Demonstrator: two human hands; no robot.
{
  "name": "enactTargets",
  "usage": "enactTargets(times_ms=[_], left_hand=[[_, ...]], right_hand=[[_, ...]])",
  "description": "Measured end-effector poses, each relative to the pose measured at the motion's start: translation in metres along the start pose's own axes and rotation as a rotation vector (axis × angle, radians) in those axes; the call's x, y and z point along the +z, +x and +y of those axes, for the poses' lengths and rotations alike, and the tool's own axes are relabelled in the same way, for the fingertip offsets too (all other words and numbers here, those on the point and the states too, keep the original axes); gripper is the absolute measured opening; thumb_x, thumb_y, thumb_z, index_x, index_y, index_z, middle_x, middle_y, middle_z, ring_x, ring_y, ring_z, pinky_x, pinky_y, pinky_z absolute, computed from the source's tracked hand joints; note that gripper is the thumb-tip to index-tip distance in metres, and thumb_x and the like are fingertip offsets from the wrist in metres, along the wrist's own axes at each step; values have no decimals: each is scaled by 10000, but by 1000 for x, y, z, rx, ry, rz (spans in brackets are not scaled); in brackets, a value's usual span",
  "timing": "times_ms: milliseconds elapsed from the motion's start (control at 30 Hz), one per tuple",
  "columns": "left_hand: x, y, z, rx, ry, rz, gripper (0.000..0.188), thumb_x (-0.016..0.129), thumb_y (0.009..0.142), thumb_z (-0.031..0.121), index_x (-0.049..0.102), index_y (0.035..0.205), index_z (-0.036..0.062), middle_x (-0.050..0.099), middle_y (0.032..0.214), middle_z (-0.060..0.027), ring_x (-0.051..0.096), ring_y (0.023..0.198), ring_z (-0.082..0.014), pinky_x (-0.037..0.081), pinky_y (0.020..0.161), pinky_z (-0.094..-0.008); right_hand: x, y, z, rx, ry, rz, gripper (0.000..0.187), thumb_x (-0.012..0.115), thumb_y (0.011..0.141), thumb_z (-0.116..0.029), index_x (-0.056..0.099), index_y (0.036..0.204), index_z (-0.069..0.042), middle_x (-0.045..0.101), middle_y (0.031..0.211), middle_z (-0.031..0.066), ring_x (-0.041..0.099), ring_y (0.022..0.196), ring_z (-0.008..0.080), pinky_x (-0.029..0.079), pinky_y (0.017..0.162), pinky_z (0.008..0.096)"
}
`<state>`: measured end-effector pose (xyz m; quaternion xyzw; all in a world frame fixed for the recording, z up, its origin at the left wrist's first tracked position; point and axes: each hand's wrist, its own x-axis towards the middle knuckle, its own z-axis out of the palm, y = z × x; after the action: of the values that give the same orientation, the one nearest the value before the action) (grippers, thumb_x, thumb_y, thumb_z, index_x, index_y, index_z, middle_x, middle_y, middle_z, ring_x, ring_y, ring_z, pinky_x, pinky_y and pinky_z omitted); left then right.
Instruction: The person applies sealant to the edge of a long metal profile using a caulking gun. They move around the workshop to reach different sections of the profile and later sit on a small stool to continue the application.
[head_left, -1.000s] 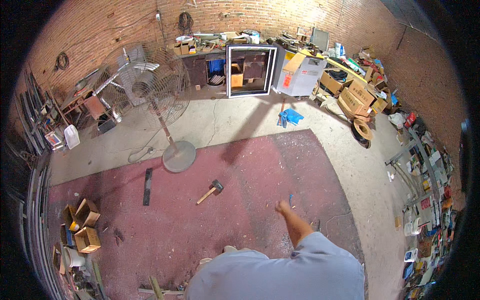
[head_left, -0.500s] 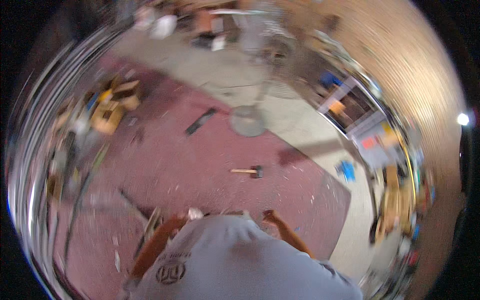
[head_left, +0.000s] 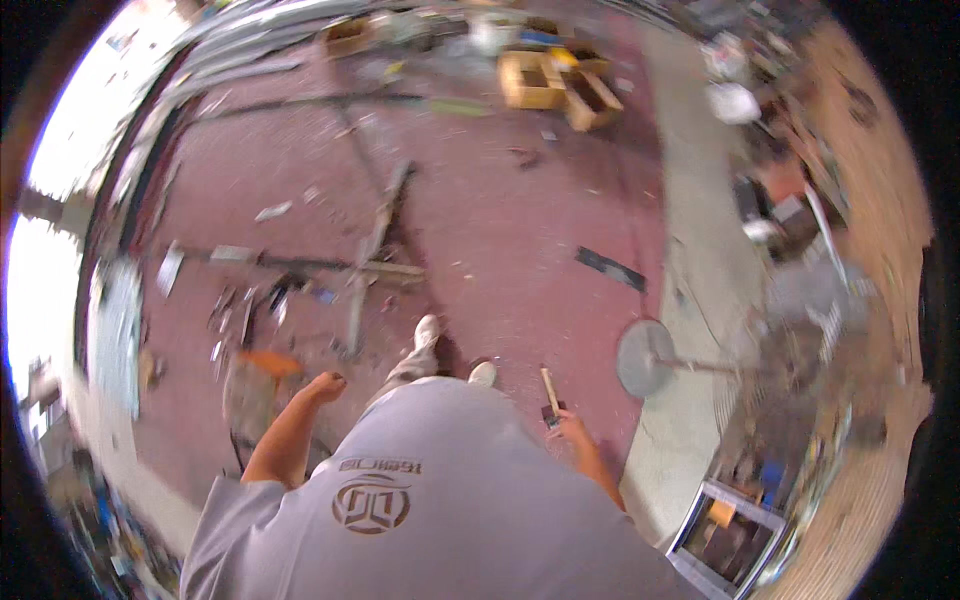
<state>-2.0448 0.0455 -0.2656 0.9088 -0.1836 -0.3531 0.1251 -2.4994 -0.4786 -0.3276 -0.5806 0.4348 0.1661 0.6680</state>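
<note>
My left hand (head_left: 328, 387) hangs out to the left of my body, its fingers curled in, and I make out nothing in them. On my right, my right hand (head_left: 570, 426) hangs low, slightly blurred, its fingertips overlapping the dark head of a wooden-handled hammer (head_left: 547, 384) in view. The hammer appears to lie on the reddish floor (head_left: 500, 220), its handle pointing away from me. Whether the hand touches it, I cannot tell. Ahead of the hammer is a dark flat strip (head_left: 612, 269), with a round grey base (head_left: 640, 358) carrying a pole to the right.
Metal bars (head_left: 385, 215) and scraps lie ahead on the left, near an orange-topped object (head_left: 270, 364). Cardboard boxes (head_left: 532, 80) stand at the far side. A framed, glass-like box (head_left: 728, 540) is at the lower right. Long profiles (head_left: 250, 45) line the far left.
My view has swung to the left, so the boxes now lie ahead and the round base at my right. The hammer now appears beside my right hand. My feet have come into view.
</note>
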Motion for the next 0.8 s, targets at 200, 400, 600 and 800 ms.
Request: enactTargets(times_ms=[200,400,600,800], left_hand=[[86,-162,-34,-269,15,-180,371,531,860,331,712,988,34,691,1048,-212,636,1029,-423,507,904,-466],[197,-219,-29,-647,-551,-199,561,605,822,473,669,1192,56,607,1299,-202,589,1187,-356,469,986,-439],[215,-217,-55,-706,-921,-203,466,600,842,395,671,1185,87,666,1200,-179,637,1094,-358,489,936,-452],[164,-243,-180,-546,-740,162,445,591,846,362,674,1155,54,668,1167,-203,641,1084,-349,506,927,-433]], right_hand=[[-75,58,-97,157,-100,100,722,667,701,140,471,1386,24,662,789,145,632,667,222,530,599,343],[22,84,-161,62,-395,-48,595,636,755,75,519,1338,46,668,922,175,652,764,242,546,657,340],[181,93,-224,-197,-714,-214,458,544,887,-73,530,1332,35,719,896,149,672,770,221,544,678,308],[330,113,-254,-159,-1059,-272,408,447,989,-235,574,1314,-24,731,910,115,678,797,214,541,721,339]])
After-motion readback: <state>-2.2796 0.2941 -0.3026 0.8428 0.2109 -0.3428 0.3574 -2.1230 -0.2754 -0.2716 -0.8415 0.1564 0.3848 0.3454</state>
